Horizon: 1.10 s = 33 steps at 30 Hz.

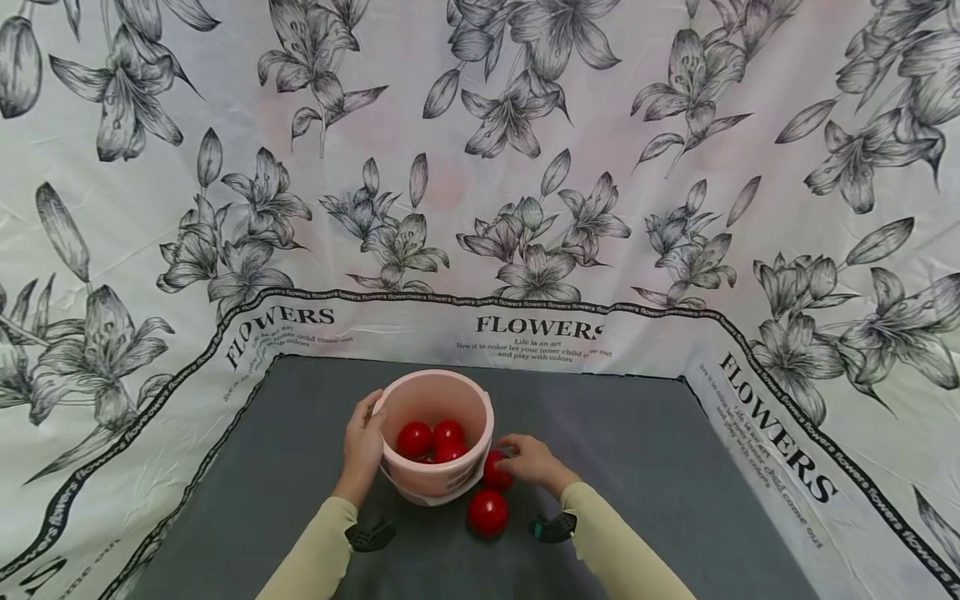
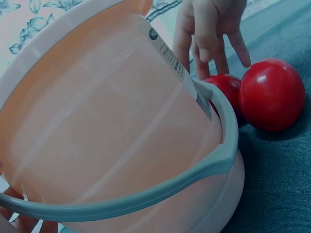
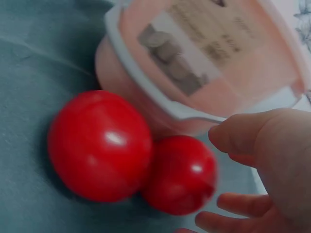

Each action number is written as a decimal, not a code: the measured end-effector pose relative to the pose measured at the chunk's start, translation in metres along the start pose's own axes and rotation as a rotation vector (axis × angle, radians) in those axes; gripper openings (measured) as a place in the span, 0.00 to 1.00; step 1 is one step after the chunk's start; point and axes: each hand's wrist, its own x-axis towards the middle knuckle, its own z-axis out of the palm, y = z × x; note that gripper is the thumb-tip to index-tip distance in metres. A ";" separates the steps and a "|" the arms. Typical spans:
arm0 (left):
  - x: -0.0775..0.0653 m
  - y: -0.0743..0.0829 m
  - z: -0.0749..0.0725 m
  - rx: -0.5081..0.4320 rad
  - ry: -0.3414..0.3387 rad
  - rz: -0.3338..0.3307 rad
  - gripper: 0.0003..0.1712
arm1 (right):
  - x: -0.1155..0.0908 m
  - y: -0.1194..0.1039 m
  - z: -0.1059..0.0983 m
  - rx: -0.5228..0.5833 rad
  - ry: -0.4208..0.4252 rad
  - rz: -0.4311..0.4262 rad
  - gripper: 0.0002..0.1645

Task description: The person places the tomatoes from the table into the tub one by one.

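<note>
Pink bucket (image 1: pixel 427 480): positioned on the dark grey table (image 1: pixel 675 467). In the head view it holds at least three glossy red balls (image 1: pixel 414 439). The left hand (image 1: pixel 363 443) is at its left side, grip curled onto the rim. Two more balls lie on the table at its right: the near ball (image 1: pixel 487 513), uncovered, and the far ball (image 1: pixel 493 475), partly hidden by the right hand (image 1: pixel 534 460). Flower-printed cloth (image 1: pixel 420 167) stands behind.

In the left wrist view, a pale handle (image 2: pixel 112 209) follows the bucket rim; left fingers show at the lower left corner. Right fingers point down behind the far ball.

In the right wrist view, both loose balls sit side by side next to the bucket, below its printed label (image 3: pixel 214 36). The right grip is wide, thumb apart from fingers, with hold of nothing; I cannot tell whether a fingertip touches the far ball.
</note>
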 end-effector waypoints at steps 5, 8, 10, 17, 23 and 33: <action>0.001 0.000 0.000 0.009 0.008 -0.004 0.26 | 0.003 0.000 0.013 0.005 0.010 0.004 0.25; 0.002 0.000 0.001 0.009 0.011 0.000 0.26 | 0.005 0.000 0.018 0.025 0.021 0.024 0.26; 0.002 0.000 0.001 0.010 0.014 0.006 0.26 | 0.006 0.000 0.021 0.044 0.025 0.029 0.26; 0.002 0.001 0.003 0.017 0.017 -0.010 0.26 | 0.008 0.001 0.030 0.128 -0.001 0.031 0.21; 0.003 0.002 0.003 0.004 0.015 -0.010 0.26 | 0.010 0.000 0.032 0.128 0.009 0.010 0.20; 0.002 -0.002 0.000 0.003 0.014 -0.011 0.26 | 0.010 0.002 0.035 0.099 0.046 0.015 0.23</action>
